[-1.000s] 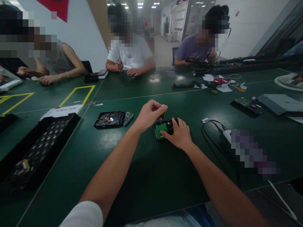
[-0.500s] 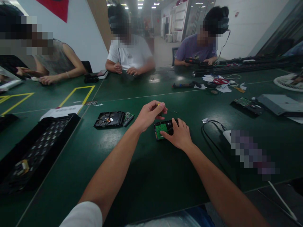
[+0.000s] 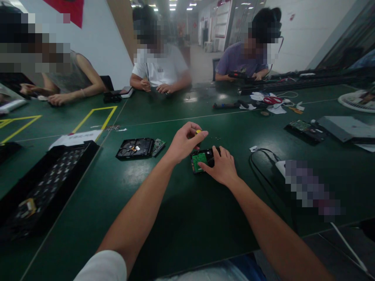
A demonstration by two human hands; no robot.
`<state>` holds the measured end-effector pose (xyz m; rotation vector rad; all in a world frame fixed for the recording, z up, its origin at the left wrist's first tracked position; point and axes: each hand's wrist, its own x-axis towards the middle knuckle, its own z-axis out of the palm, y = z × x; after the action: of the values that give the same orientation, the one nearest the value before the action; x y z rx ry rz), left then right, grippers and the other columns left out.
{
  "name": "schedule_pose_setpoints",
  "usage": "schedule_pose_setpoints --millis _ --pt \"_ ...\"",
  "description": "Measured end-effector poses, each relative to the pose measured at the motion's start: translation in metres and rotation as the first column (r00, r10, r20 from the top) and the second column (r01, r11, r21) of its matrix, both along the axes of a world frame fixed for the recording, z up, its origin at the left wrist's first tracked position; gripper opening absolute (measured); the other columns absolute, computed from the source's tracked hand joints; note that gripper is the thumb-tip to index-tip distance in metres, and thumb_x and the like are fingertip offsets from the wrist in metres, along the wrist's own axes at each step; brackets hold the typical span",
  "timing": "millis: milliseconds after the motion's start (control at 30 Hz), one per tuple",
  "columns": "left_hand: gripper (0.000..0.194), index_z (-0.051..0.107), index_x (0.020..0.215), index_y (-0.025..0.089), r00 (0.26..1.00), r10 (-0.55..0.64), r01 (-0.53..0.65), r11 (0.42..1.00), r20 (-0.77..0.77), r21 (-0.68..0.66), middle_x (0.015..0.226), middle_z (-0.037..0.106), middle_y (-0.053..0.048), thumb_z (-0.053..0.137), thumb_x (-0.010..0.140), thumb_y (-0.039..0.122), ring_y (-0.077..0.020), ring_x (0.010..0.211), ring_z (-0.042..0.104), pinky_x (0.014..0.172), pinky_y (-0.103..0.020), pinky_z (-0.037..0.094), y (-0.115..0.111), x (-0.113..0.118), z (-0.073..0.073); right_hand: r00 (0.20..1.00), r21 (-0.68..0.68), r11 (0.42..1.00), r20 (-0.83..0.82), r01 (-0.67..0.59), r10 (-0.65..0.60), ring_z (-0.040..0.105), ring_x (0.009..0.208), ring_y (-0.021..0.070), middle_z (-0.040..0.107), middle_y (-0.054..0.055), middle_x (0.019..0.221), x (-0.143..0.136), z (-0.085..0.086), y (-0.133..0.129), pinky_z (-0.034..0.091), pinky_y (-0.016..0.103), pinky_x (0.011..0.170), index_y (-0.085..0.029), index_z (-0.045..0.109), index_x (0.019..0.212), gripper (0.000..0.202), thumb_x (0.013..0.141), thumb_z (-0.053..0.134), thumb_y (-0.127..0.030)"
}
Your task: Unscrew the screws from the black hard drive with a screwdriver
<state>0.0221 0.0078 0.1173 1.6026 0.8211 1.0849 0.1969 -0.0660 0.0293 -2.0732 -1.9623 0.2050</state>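
Note:
A hard drive (image 3: 200,160) lies on the green table with its green circuit board facing up. My right hand (image 3: 223,166) grips it from the right, thumb on the board and fingers over the far right part, covering much of that side. Just above the drive's far left corner, my left hand (image 3: 189,140) is closed around a small yellow-topped screwdriver (image 3: 198,132). Fingers hide most of the tool, and I cannot tell whether its tip touches the drive. Several tiny screws (image 3: 216,138) are scattered on the table beyond the drive.
Left of my hands sit another hard drive (image 3: 135,148) and a loose circuit board (image 3: 158,146). A long black tray (image 3: 49,183) stands farther left. At right are a cable (image 3: 252,166), a third drive (image 3: 306,132) and a grey metal box (image 3: 348,128). Several people sit opposite.
My left hand has shifted its fingers around the screwdriver, thumb now stretched farther right, and more of the yellow top shows. My right hand and the hard drive have stayed in place.

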Motion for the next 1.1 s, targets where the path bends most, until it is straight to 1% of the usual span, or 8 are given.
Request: schedule_pose_setpoints --millis 200,367,533,700,833,933,1000,1100 --pt "0.037 0.062 0.089 0.018 0.996 -0.081 0.081 0.997 -0.042 0.005 0.078 0.055 0.001 0.076 0.086 0.052 -0.0107 0.068 0.055 0.056 -0.022 0.056 0.0002 -0.0016 -0.0002 1.000 -0.034 0.999 -0.018 -0.004 0.004 0.025 0.154 0.0437 0.030 0.025 0.166 0.0005 0.0020 0.0006 0.026 0.057 0.120 -0.011 0.030 0.163 0.109 0.086 0.043 -0.088" --pt "0.042 0.058 0.085 0.019 0.998 -0.059 0.059 0.998 -0.031 -0.010 0.078 0.055 0.001 0.084 0.079 0.052 -0.0103 0.067 0.055 0.055 -0.023 0.055 -0.0017 -0.0022 0.0009 1.000 -0.025 1.000 -0.020 0.000 0.000 0.025 0.155 0.0425 0.031 0.024 0.166 0.0011 0.0018 -0.0001 0.026 0.057 0.120 -0.012 0.031 0.163 0.107 0.087 0.041 -0.087" --pt "0.045 0.055 0.084 0.019 0.999 -0.014 0.012 0.999 -0.035 -0.035 0.077 0.062 0.000 0.087 0.077 0.050 -0.0093 0.058 0.056 0.050 -0.023 0.050 -0.0015 -0.0032 0.0010 1.000 -0.027 1.000 -0.022 -0.001 0.001 0.024 0.155 0.0423 0.031 0.023 0.167 0.0010 0.0013 -0.0002 0.026 0.057 0.121 -0.013 0.031 0.163 0.107 0.087 0.041 -0.088" --pt "0.037 0.058 0.092 0.018 0.998 -0.058 0.058 0.998 -0.014 -0.038 0.085 0.073 -0.006 0.079 0.086 0.047 -0.0131 0.069 0.066 0.057 -0.024 0.051 0.0009 -0.0036 0.0000 1.000 -0.032 0.999 -0.028 0.002 -0.003 0.023 0.156 0.0429 0.028 0.023 0.168 0.0008 0.0019 -0.0007 0.025 0.058 0.121 -0.013 0.030 0.164 0.109 0.086 0.042 -0.089" --pt "0.034 0.066 0.095 0.017 0.994 -0.103 0.103 0.995 -0.024 -0.002 0.087 0.071 -0.006 0.071 0.092 0.050 -0.0133 0.075 0.064 0.060 -0.023 0.051 0.0021 -0.0045 0.0016 1.000 -0.031 1.000 -0.027 0.005 -0.006 0.022 0.157 0.0429 0.027 0.024 0.169 0.0006 0.0016 -0.0007 0.025 0.058 0.121 -0.012 0.030 0.164 0.110 0.086 0.043 -0.089" --pt "0.035 0.074 0.099 0.017 0.993 -0.097 0.098 0.995 -0.069 0.010 0.089 0.069 -0.005 0.067 0.094 0.051 -0.0128 0.074 0.060 0.059 -0.023 0.051 0.0023 -0.0062 0.0029 1.000 -0.026 1.000 -0.026 -0.003 0.002 0.022 0.157 0.0424 0.024 0.025 0.170 0.0009 0.0012 -0.0001 0.025 0.056 0.122 -0.010 0.031 0.163 0.111 0.086 0.043 -0.089" --pt "0.034 0.076 0.106 0.018 0.993 -0.101 0.101 0.995 -0.056 -0.015 0.091 0.068 -0.006 0.067 0.094 0.049 -0.0136 0.076 0.061 0.060 -0.023 0.052 0.0019 -0.0073 0.0038 0.999 -0.028 1.000 -0.031 -0.014 0.013 0.021 0.158 0.0417 0.021 0.025 0.171 0.0014 0.0010 0.0002 0.024 0.055 0.123 -0.009 0.031 0.163 0.111 0.086 0.043 -0.089" --pt "0.030 0.072 0.115 0.020 0.987 -0.154 0.159 0.982 0.051 -0.103 0.095 0.069 -0.006 0.067 0.094 0.042 -0.0170 0.087 0.065 0.065 -0.025 0.056 0.0003 -0.0079 0.0054 0.999 -0.029 0.999 -0.042 -0.029 0.028 0.019 0.159 0.0401 0.019 0.024 0.172 0.0022 0.0003 0.0002 0.023 0.053 0.125 -0.009 0.031 0.163 0.110 0.088 0.041 -0.088"
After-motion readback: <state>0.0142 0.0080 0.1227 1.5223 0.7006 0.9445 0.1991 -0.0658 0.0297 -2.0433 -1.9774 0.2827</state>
